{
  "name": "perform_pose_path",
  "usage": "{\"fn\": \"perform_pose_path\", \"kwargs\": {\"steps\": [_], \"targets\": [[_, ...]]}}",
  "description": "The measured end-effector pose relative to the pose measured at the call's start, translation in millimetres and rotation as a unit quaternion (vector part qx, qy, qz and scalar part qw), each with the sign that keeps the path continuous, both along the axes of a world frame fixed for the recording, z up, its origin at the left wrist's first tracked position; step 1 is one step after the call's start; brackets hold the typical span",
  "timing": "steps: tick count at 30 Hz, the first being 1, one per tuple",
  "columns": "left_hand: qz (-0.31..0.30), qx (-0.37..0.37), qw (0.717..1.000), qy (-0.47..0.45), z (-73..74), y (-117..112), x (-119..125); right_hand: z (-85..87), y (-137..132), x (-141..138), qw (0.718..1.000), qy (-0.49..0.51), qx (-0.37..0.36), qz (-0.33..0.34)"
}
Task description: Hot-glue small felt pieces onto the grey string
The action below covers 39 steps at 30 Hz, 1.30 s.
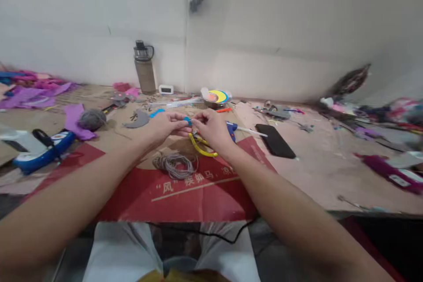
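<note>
My left hand [170, 124] and my right hand [211, 130] meet above the middle of the table. Between their fingertips is a small blue felt piece [187, 121], pinched from both sides. Just under my right hand shows a yellow looped handle [206, 153], which looks like scissors; whether it touches the hand I cannot tell. A blue glue gun [231, 131] with a white glue stick lies partly hidden behind my right hand. Nearer to me is a coil of grey yarn [175, 166]. Left of my left hand lie a grey felt shape [138, 119] and another blue felt piece [157, 113].
A red printed cardboard sheet [198, 205] covers the front edge. A black phone [276, 142] lies at right, a magenta tool [386, 172] farther out. At left are a grey yarn ball [92, 119] and purple felt [74, 116]. A bottle [144, 70] stands by the wall.
</note>
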<state>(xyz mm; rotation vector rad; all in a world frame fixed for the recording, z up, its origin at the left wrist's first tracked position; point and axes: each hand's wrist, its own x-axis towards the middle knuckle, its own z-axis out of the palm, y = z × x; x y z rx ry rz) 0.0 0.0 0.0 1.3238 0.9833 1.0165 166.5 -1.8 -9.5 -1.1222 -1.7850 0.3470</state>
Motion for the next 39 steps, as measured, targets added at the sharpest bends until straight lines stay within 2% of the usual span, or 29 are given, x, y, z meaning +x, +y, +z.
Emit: {"fn": "perform_pose_path", "kwargs": {"steps": [4,9,17,20,23,25,27,31,35,39], "targets": [[-0.006,0.006,0.999,0.038,0.3,1,0,-1.2,1,0,1.0,-0.012,0.006,-0.002],[-0.001,0.048,0.995,0.086,-1.8,3,-3,-3.8,1,-2,1.0,-0.021,-0.007,0.016],[0.121,0.101,0.978,0.135,-4.5,16,-13,-10.4,0,-6,0.996,-0.054,-0.048,0.045],[0.138,0.125,0.968,0.17,-6.9,27,-24,-14.7,1,-8,0.992,-0.094,-0.066,0.053],[0.116,0.086,0.98,0.141,-5.4,39,-39,-17.0,1,-10,0.989,-0.122,-0.069,0.049],[0.153,0.063,0.982,0.093,-0.6,47,-49,-16.0,0,-12,0.987,-0.134,-0.07,0.045],[0.189,0.048,0.981,0.008,6.2,51,-58,-13.5,-2,-15,0.986,-0.145,-0.07,0.04],[0.246,0.032,0.961,-0.121,17.1,50,-65,-9.2,-7,-26,0.984,-0.168,-0.059,0.019],[0.246,0.017,0.961,-0.124,17.8,47,-61,-11.9,-8,-28,0.971,-0.226,-0.077,-0.001],[0.22,-0.004,0.972,-0.082,10.7,45,-52,-10.5,-2,-13,0.969,-0.224,-0.097,0.031]]}}
